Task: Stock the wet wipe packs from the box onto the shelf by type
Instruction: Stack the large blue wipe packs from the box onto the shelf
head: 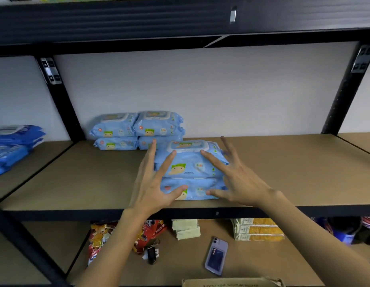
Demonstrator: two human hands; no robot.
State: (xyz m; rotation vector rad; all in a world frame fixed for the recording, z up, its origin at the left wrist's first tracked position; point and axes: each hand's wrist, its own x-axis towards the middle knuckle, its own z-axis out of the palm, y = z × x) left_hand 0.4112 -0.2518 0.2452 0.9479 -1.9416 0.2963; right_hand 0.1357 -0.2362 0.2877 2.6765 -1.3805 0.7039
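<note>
Two light blue baby wipe packs (190, 168) lie stacked near the front of the brown shelf board (87, 179). My left hand (153, 181) is spread at the stack's left side, fingers straight. My right hand (236, 179) is spread at its right side, fingers straight, fingertips touching the top pack. Neither hand grips a pack. Behind, against the wall, several matching light blue packs (136, 130) stand in two stacks. A cardboard box (231, 282) shows its top edge at the bottom of the view.
Dark blue wipe packs (14, 146) are piled in the bay to the left, past a black upright post (62, 102). The lower shelf holds snack bags (101, 239), keys (152, 254), a phone (216, 255), pale packets (186, 228) and yellow packets (258, 229).
</note>
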